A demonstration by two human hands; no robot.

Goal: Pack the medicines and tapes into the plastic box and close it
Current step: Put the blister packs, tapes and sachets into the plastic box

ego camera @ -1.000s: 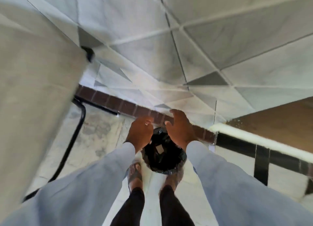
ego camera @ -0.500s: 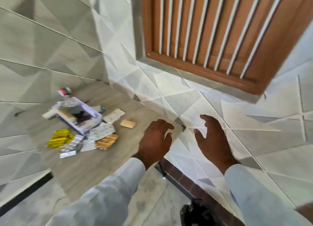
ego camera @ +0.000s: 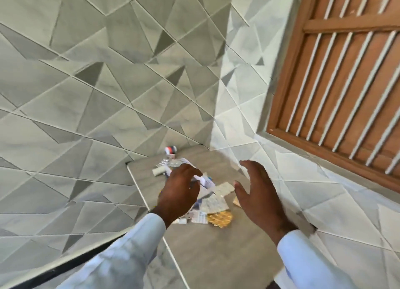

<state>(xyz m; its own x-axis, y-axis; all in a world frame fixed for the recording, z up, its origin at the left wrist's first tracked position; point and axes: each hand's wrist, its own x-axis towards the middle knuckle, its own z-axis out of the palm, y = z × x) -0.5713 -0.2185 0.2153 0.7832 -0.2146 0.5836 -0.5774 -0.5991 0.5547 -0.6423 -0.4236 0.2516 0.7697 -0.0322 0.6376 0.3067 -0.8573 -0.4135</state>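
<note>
Grey tiles with raised triangular facets (ego camera: 112,76) cover the walls on both sides of a corner. A brown wooden door with pale vertical slats (ego camera: 346,76) occupies the upper right. A grey counter (ego camera: 212,252) runs into the corner, with a pale front edge on its left side.

The task items lie in a loose heap on the counter, toward the corner. The plastic box (ego camera: 204,181) sits in the middle of the heap; it is pale, blurred and largely hidden behind the left hand, so whether its lid is on cannot be told. A gold blister pack (ego camera: 219,218) lies at the near edge of the heap. Silver blister strips (ego camera: 214,203) lie just beside it, and one paler strip (ego camera: 225,188) lies on the right side of the box. A white roll (ego camera: 159,171) lies on the far left of the heap. A small red, white and dark container (ego camera: 171,150) stands at the far end, next to the wall.

The left hand (ego camera: 179,193) is held above the heap with its back to the camera; its fingers are loosely curled downward over the box. Contact with the box cannot be confirmed. The right hand (ego camera: 257,200) is held to the right of the heap, fingers straight and slightly spread, holding nothing. Both arms wear pale blue sleeves (ego camera: 307,258).
</note>
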